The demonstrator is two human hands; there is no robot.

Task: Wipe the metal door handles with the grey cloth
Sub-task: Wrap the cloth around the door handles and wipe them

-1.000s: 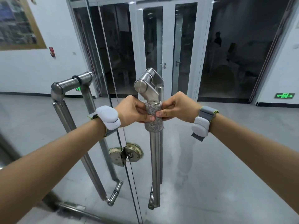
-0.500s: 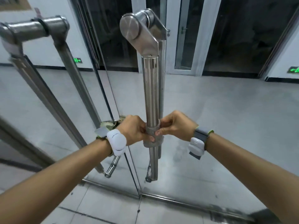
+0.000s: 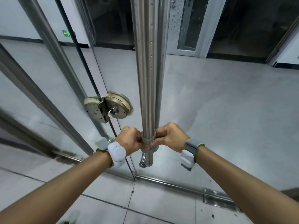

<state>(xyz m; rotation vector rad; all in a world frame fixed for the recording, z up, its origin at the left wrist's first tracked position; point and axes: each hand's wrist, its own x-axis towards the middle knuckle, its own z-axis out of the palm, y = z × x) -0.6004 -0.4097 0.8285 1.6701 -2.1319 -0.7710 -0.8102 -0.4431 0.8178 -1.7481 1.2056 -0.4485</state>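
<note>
A tall vertical metal door handle [image 3: 148, 65] runs down the middle of the head view, fixed to a glass door. The grey cloth [image 3: 148, 139] is wrapped around the bar close to its lower end. My left hand [image 3: 129, 139] pinches the cloth from the left and my right hand [image 3: 169, 137] pinches it from the right, fingertips meeting at the front of the bar. Most of the cloth is hidden by my fingers. A second long metal handle [image 3: 48, 46] slants along the left door.
A round metal lock [image 3: 110, 109] sits on the glass edge between the two doors, just left of the bar. A metal floor rail [image 3: 178, 183] runs under the doors. Grey tiled floor lies beyond the glass, with dark doors at the back.
Both hands have slid the cloth down the bar from just under its top bracket to near its bottom end. The view has tilted downward with them.
</note>
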